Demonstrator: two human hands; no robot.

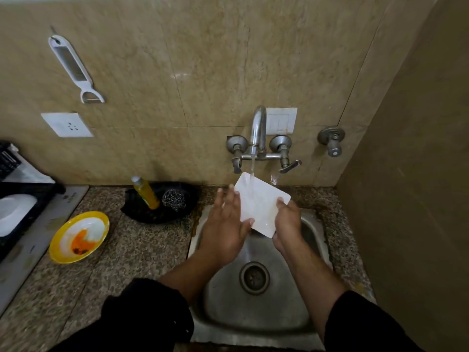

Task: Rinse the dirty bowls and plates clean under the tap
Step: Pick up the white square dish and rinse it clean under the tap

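Note:
A white square plate (258, 201) is tilted under the running tap (258, 130), and the water stream lands on its upper part. My right hand (288, 224) grips the plate's right edge. My left hand (225, 224) lies flat against the plate's left side with its fingers spread and its thumb on the lower edge. Both hands are over the steel sink (253, 313). A yellow-rimmed bowl (79, 236) with orange food residue sits on the granite counter to the left.
A black dish (142, 212) behind the sink's left corner holds a yellow soap bottle (146, 193) and a steel scrubber (173, 199). A stove (30, 232) with a white dish (14, 214) stands at far left. A wall (411, 199) closes in the right side.

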